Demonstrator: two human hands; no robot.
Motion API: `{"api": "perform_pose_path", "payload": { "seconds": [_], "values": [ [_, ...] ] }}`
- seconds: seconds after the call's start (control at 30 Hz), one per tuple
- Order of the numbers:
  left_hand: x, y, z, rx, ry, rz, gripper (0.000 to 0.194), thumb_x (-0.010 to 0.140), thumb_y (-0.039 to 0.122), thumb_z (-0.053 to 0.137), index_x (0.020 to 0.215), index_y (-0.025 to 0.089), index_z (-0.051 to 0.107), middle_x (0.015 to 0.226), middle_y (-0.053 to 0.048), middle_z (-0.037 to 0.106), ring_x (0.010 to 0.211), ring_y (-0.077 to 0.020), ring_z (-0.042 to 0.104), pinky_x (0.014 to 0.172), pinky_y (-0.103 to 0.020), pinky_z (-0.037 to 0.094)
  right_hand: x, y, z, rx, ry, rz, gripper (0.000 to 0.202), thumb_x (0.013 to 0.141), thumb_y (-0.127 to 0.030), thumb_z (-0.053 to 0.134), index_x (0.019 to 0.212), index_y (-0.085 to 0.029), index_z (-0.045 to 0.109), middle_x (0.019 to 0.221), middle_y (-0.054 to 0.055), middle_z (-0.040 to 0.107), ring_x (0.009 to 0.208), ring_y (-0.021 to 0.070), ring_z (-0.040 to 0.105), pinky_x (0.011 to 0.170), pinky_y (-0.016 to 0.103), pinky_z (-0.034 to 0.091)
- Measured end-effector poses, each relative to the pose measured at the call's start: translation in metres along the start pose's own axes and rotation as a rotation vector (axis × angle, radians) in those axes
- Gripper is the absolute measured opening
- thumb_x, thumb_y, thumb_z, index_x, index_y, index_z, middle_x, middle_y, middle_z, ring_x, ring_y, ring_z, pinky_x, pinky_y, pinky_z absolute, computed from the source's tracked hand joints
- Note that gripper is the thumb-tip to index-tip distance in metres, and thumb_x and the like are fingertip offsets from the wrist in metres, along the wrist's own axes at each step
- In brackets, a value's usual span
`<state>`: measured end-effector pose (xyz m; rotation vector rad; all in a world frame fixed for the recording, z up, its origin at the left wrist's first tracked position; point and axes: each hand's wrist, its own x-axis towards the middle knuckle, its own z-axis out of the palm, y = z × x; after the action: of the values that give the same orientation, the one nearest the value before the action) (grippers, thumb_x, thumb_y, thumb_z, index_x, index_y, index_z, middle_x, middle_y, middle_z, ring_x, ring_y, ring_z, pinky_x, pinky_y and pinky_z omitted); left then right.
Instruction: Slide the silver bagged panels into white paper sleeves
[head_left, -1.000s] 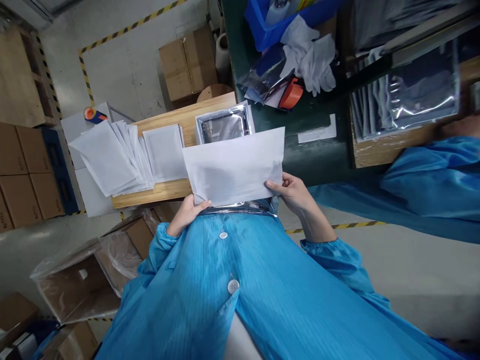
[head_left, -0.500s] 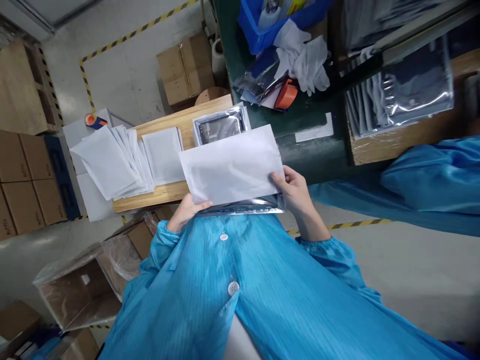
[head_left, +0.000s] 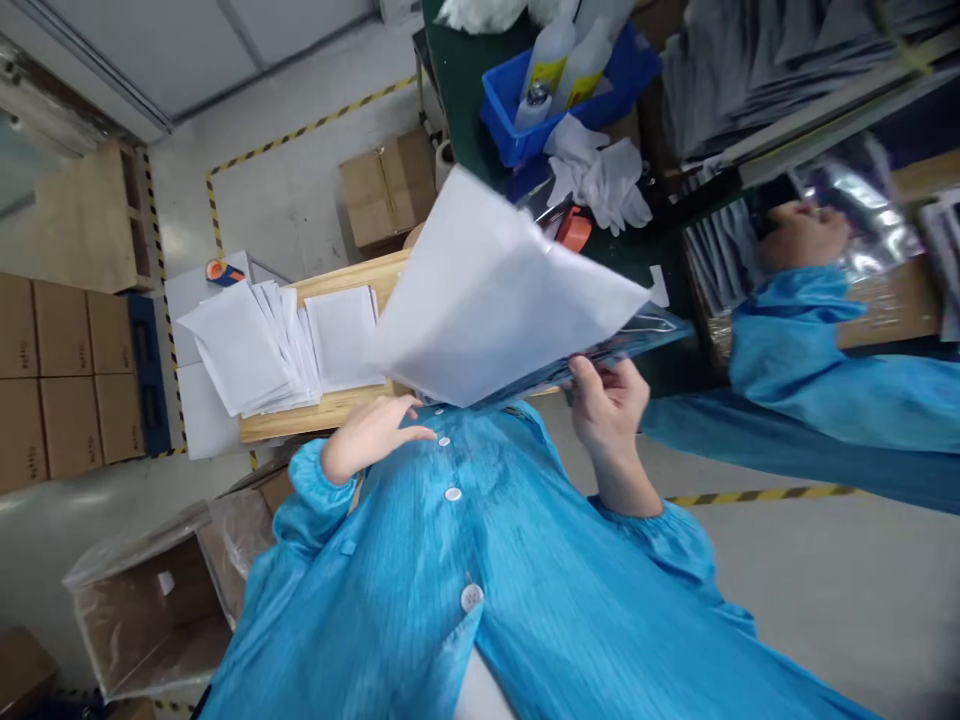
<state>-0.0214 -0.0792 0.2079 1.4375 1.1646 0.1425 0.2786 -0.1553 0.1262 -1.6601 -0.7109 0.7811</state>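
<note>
A large white sheet or envelope (head_left: 499,300) is raised and tilted in front of my body. Under its lower right side shows a shiny dark plastic bag (head_left: 637,335). My right hand (head_left: 609,400) pinches both at their right edge. At the lower left corner is my left hand (head_left: 379,432), its thumb and fingers apart, holding nothing. To the left, on the wooden board (head_left: 281,428), lie a fanned pile of white envelopes (head_left: 240,350) and a neater white stack (head_left: 343,338).
A blue bin (head_left: 499,130) with bottles, white gloves (head_left: 600,175) and an orange tape tool (head_left: 574,230) are on the green table (head_left: 469,80). At right, a co-worker's hand (head_left: 806,237) reaches among bagged items. Cartons (head_left: 67,370) stand at far left.
The white sheet has swung up and tilted, with the dark bag showing at the right. My left hand has let go of it. A co-worker's hand has come into view at right.
</note>
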Motion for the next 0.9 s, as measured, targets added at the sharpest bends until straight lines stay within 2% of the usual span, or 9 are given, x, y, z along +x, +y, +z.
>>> {"api": "perform_pose_path", "payload": {
  "seconds": [0.07,0.13,0.17,0.27,0.4,0.57,0.67,0.77,0.9],
  "values": [
    [-0.012,0.053,-0.022,0.14,0.192,0.263,0.036,0.095,0.056,0.088,0.117,0.028,0.089,0.12,-0.009,0.083,0.12,-0.0359,0.078,0.119,-0.049,0.054,0.006,-0.015,-0.016,-0.128,-0.051,-0.127,0.046,0.092,-0.068,0.081,0.08,-0.026,0.067,0.07,0.002,0.065,0.063,0.0176,0.056,0.062,0.032,0.047],
    [-0.014,0.102,-0.032,0.257,0.457,0.519,0.05,0.101,0.066,0.078,0.132,0.028,0.085,0.139,-0.01,0.076,0.148,-0.0408,0.066,0.127,-0.058,0.046,0.009,-0.031,-0.023,-0.219,-0.138,-0.264,0.041,0.095,-0.059,0.08,0.076,-0.024,0.069,0.064,0.001,0.063,0.057,0.0159,0.052,0.057,0.032,0.042],
    [-0.01,0.122,-0.034,0.375,0.494,0.577,0.059,0.102,0.073,0.073,0.139,0.027,0.082,0.141,-0.01,0.074,0.154,-0.0424,0.06,0.127,-0.061,0.045,0.01,-0.038,-0.023,-0.243,-0.175,-0.341,0.038,0.096,-0.054,0.079,0.076,-0.024,0.07,0.062,0.001,0.063,0.054,0.0149,0.05,0.055,0.031,0.041],
    [0.015,0.156,-0.032,0.763,0.34,0.611,0.062,0.106,0.077,0.064,0.141,0.029,0.08,0.129,-0.01,0.081,0.141,-0.0374,0.069,0.121,-0.056,0.05,0.011,-0.053,-0.018,-0.259,-0.237,-0.576,0.025,0.099,-0.038,0.078,0.081,-0.023,0.072,0.061,-0.001,0.064,0.049,0.012,0.048,0.051,0.028,0.038],
    [0.04,0.158,-0.032,0.883,0.252,0.616,0.044,0.112,0.065,0.061,0.116,0.031,0.088,0.108,-0.006,0.086,0.115,-0.0312,0.078,0.102,-0.046,0.054,0.012,-0.065,-0.013,-0.319,-0.284,-0.752,0.02,0.102,-0.023,0.076,0.083,-0.021,0.068,0.061,-0.004,0.062,0.044,0.0079,0.043,0.047,0.025,0.03],
    [0.044,0.145,-0.024,0.861,0.214,0.617,0.031,0.112,0.052,0.067,0.108,0.031,0.089,0.106,-0.004,0.087,0.107,-0.0278,0.079,0.092,-0.04,0.054,0.017,-0.072,0.001,-0.42,-0.467,-0.831,0.025,0.102,-0.02,0.071,0.079,-0.021,0.061,0.06,-0.005,0.055,0.045,0.0075,0.042,0.047,0.024,0.031],
    [0.048,0.14,-0.015,0.868,0.198,0.592,0.025,0.113,0.041,0.068,0.114,0.027,0.088,0.111,-0.005,0.087,0.108,-0.0276,0.08,0.092,-0.039,0.057,0.021,-0.066,0.022,-0.373,-0.503,-0.758,0.023,0.102,-0.023,0.067,0.079,-0.021,0.062,0.062,-0.003,0.06,0.049,0.0099,0.048,0.052,0.024,0.037],
    [0.055,0.141,-0.008,0.92,0.203,0.596,0.025,0.115,0.037,0.065,0.121,0.024,0.086,0.115,-0.006,0.087,0.115,-0.0295,0.082,0.098,-0.042,0.06,0.023,-0.05,0.045,-0.283,-0.438,-0.633,0.024,0.098,-0.031,0.07,0.077,-0.023,0.063,0.066,0.0,0.066,0.056,0.0144,0.059,0.056,0.027,0.043],
    [0.055,0.14,0.008,0.949,0.271,0.718,0.032,0.116,0.014,0.054,0.128,0.016,0.083,0.123,-0.006,0.086,0.127,-0.0292,0.08,0.125,-0.049,0.054,0.021,-0.027,0.068,-0.152,-0.308,-0.393,0.031,0.088,-0.042,0.079,0.073,-0.024,0.059,0.063,-0.001,0.063,0.057,0.0156,0.056,0.056,0.029,0.043]
  ]
}}
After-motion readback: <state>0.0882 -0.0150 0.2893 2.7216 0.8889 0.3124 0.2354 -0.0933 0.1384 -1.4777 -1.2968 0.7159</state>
